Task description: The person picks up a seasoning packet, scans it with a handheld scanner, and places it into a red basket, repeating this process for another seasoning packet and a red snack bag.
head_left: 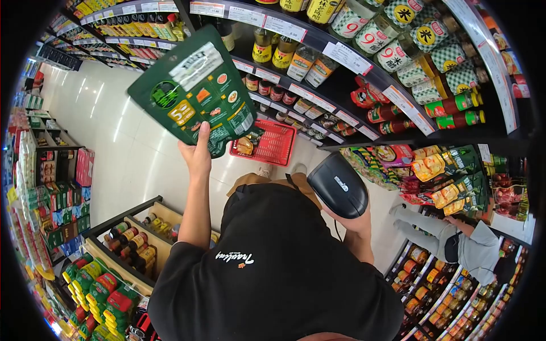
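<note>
My left hand grips the bottom edge of a large dark green food pouch, thumb lying across its front. The pouch is tilted, with food pictures, a yellow 5-something mark and a barcode at its lower right corner. In my right hand is a black barcode scanner with a rounded top; most of the fingers are hidden beneath it, and a thin cable hangs below. Between the hands, on the floor, stands a red shopping basket with a green package showing a food picture inside.
Shelves with price labels hold bottles and jars ahead and to the right. Bagged foods hang at right, near a person in grey. A wooden bottle stand is close on my left. Pale tiled floor runs along the left.
</note>
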The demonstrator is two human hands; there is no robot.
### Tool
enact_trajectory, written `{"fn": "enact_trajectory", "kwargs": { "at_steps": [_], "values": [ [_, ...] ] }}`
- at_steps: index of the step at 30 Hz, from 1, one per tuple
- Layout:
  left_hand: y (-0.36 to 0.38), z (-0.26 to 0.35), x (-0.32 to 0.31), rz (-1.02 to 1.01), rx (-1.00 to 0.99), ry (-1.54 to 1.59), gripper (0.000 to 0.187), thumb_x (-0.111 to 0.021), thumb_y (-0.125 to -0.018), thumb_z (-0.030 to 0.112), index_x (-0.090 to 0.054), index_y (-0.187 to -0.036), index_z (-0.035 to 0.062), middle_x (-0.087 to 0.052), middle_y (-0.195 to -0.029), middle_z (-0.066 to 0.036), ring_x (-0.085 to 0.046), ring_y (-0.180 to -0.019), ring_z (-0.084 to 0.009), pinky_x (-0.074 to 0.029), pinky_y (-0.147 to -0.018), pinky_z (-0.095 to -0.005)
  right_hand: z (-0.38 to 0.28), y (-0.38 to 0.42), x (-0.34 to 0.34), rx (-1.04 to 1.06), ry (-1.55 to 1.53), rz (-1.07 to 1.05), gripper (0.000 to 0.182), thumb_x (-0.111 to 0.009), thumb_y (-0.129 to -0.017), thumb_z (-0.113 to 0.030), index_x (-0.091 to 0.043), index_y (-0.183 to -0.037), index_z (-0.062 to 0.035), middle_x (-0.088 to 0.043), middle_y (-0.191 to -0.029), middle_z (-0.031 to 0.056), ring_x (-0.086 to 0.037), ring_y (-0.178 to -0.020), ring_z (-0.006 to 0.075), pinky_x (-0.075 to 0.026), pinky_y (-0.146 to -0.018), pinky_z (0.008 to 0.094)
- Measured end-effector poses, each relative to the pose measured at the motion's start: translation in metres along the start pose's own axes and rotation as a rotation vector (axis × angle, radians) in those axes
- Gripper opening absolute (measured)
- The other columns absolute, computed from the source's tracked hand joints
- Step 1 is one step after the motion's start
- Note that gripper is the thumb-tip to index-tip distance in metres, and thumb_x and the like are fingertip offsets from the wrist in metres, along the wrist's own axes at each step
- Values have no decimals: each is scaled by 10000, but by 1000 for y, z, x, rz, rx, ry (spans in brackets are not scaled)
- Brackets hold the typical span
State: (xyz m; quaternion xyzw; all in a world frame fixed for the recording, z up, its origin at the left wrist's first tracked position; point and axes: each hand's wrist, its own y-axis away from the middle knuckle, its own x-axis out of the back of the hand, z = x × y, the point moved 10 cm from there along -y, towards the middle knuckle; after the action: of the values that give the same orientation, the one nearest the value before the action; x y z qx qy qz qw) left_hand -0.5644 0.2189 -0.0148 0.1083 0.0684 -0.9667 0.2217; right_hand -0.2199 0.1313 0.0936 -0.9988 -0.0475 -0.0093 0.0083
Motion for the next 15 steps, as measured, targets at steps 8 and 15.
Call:
{"fn": "enact_trajectory", "kwargs": {
  "at_steps": [8,15],
  "values": [
    [54,-300,173,-592,539,-1610,436,-549,-861,404,-620,-1078,33,-660,-1004,-226,-634,-966,-382,-507,-824,-463,296,12,77,-398,766,25,479,-702,-750,-407,-643,-935,30,-678,-810,221,-669,-800,370,-512,-699,436],
    [307,-297,344,-735,1150,-1589,507,-610,-783,358,-633,-1090,-45,-609,-1160,-258,-589,-1111,-362,-473,-930,-428,463,388,190,-1475,476,415,354,-752,-714,-348,-647,-653,-15,-600,-563,91,-578,-469,197,-454,-466,348]
  ]
}}
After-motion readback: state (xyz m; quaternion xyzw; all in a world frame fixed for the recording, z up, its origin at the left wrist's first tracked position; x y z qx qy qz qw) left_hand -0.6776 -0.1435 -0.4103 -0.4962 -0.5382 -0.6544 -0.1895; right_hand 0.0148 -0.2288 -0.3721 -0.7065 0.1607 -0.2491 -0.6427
